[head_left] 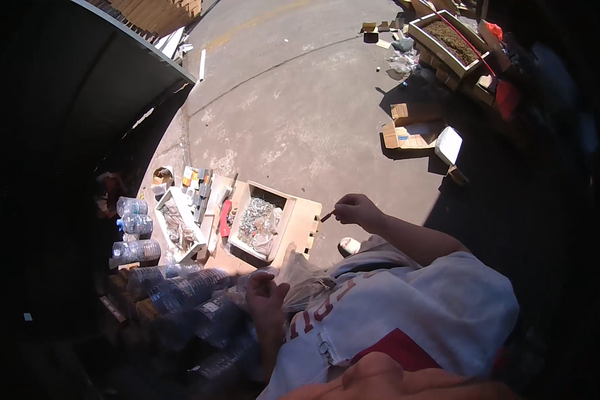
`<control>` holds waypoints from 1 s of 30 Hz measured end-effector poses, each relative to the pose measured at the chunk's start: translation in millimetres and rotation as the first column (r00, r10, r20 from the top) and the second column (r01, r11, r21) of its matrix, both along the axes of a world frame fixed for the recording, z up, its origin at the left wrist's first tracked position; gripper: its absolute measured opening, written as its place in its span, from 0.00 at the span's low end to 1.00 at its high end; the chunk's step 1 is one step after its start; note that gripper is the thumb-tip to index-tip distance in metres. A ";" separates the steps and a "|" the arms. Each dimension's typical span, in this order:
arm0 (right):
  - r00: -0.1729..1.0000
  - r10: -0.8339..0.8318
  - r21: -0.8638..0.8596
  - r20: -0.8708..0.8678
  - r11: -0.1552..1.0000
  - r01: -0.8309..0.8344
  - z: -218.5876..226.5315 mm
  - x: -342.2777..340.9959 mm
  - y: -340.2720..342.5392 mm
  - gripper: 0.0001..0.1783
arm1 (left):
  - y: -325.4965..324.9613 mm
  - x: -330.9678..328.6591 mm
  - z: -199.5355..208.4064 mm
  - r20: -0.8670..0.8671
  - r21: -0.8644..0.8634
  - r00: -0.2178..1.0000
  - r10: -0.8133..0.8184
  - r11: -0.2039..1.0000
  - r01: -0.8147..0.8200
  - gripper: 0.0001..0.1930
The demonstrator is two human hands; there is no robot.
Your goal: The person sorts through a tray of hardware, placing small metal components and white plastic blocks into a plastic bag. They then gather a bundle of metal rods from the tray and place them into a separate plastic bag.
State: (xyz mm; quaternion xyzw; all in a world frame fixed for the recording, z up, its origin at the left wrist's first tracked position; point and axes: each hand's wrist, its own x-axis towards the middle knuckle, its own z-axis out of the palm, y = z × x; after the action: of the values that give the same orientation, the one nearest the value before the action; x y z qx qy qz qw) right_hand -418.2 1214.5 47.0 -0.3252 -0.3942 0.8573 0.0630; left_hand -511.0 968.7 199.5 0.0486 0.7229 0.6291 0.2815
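My right hand (357, 212) is closed on a short, thin, dark stick-like piece (327, 216), held out beside the right edge of a flat tan board (303, 217). Too small to name more exactly, the piece points left and down. My left hand (265, 301) is in front of my body, its fingers loosely curled and the thumb apart, with nothing plainly held. Close by its thumb, a clear plastic bag (303, 283) hangs or lies near my lap. On the board stands an open box (287, 212) with silvery shreds or small metal bits (255, 219) and clear plastic inside.
Left of the box are a red object (225, 219), a white tray (198, 241) of scraps and several clear plastic bottles (137, 251). Farther right, an open cardboard box (413, 137) and a white container (449, 145) sit on the pavement. A filled wooden box (473, 65) stands beyond.
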 end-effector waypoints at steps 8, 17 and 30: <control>0.531 -0.830 0.156 0.170 0.554 0.818 -159.4 109.4 188.9 0.04 | -6.2 0.5 -8.4 0.004 -0.058 0.999 0.032 0.998 -0.032 0.15; 0.894 -0.296 0.119 0.336 0.955 0.271 -152.7 41.3 127.0 0.08 | -20.8 7.0 -12.8 0.030 -0.010 0.983 0.179 0.984 -0.179 0.15; 0.417 0.860 0.731 -0.295 0.484 -0.481 45.6 -73.0 -127.3 0.15 | -99.3 39.1 -31.6 0.096 0.139 0.784 0.613 0.772 -0.621 0.06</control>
State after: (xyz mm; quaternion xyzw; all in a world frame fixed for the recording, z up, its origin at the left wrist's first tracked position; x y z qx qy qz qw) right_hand -491.2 1087.2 92.7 0.2146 -0.6704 0.7048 -0.0885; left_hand -471.9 869.4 167.9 -0.1824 0.6385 0.7444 0.0707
